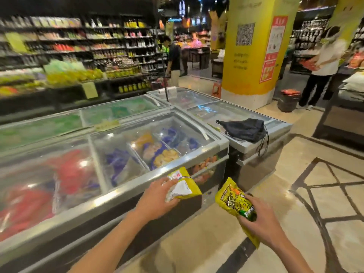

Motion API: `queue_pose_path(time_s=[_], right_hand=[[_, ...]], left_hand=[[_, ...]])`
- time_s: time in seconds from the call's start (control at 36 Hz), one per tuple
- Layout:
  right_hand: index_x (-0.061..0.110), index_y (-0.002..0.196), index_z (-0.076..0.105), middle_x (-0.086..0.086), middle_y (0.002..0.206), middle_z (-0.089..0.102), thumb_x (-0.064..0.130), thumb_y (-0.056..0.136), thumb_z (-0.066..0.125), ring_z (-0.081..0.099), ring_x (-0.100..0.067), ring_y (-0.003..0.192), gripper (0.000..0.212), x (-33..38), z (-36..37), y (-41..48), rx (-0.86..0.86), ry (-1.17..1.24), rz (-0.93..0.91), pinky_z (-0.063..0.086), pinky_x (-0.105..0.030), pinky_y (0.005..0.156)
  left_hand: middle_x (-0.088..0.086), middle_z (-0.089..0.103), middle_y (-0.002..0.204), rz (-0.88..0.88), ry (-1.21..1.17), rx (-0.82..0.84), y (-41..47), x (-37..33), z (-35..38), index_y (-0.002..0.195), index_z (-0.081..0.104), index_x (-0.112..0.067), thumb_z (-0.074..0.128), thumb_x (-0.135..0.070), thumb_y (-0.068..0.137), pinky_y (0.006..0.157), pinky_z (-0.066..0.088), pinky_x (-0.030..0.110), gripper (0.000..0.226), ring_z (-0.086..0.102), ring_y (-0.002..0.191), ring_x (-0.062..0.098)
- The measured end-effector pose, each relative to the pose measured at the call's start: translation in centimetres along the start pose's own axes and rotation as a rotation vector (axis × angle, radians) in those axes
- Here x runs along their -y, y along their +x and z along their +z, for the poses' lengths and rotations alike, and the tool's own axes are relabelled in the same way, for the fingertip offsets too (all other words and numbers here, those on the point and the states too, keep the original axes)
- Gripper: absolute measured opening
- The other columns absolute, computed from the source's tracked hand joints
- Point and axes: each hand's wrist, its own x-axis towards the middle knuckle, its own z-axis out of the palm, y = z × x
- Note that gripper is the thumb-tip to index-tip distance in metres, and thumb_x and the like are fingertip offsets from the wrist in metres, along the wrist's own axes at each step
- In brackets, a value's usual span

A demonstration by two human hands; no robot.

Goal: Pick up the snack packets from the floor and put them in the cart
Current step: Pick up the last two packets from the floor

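Head: snack packets [184, 187] in both hands [157, 200]

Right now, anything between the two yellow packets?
Nothing. Head view shows a bare gap between left packet and right packet; only the freezer base behind.

Gripped glossy, crinkled plastic snack packet [185, 187] and second packet [232, 200], faced smooth glass freezer lids [153, 134], brushed metal rims [122, 190], matt cloth bag [244, 130], polished stone floor [295, 194].
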Motion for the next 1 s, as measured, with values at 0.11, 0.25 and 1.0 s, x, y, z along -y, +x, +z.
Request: queue_pose_path(time_s=[0.11, 0.25, 1.0], right_hand=[[0.031, 0.132, 0.046, 0.012, 0.123, 0.050, 0.053, 0.075, 0.070, 0.039, -0.007, 0.114, 0.065, 3.7, 3.3, -0.2, 0.121, 0.022, -0.113, 0.038, -0.031, 0.100], [0.031, 0.137, 0.044, 0.011, 0.128, 0.049, 0.051, 0.077, 0.069, 0.035, -0.006, 0.117, 0.068, 8.9, 7.9, -0.2, 0.274, 0.048, -0.272, 0.038, -0.036, 0.105], [0.043, 0.118, 0.053, 0.021, 0.111, 0.051, 0.060, 0.064, 0.057, 0.044, -0.007, 0.106, 0.056, 47.1, 39.0, -19.8, 0.857, 0.056, -0.961, 0.039, -0.026, 0.096]], left_hand=[[-0.004, 0.034, 0.151, -0.156, 0.006, -0.035, -6.0, 3.0, -1.9, 0.148, 0.030, -0.044, 0.046, -0.070, 0.078, 0.112, 0.035, 0.039, 0.076, 0.035, 0.137, 0.022], [-0.004, 0.039, 0.149, -0.363, 0.075, -0.042, -14.1, 8.3, -3.3, 0.146, 0.030, -0.044, 0.037, -0.076, 0.074, 0.108, 0.038, 0.043, 0.079, 0.040, 0.132, 0.026], [-0.004, 0.026, 0.153, -1.186, -0.031, -0.013, -59.1, 31.8, -4.8, 0.149, 0.018, -0.046, 0.041, -0.065, 0.089, 0.108, 0.037, 0.044, 0.067, 0.028, 0.140, 0.026]])
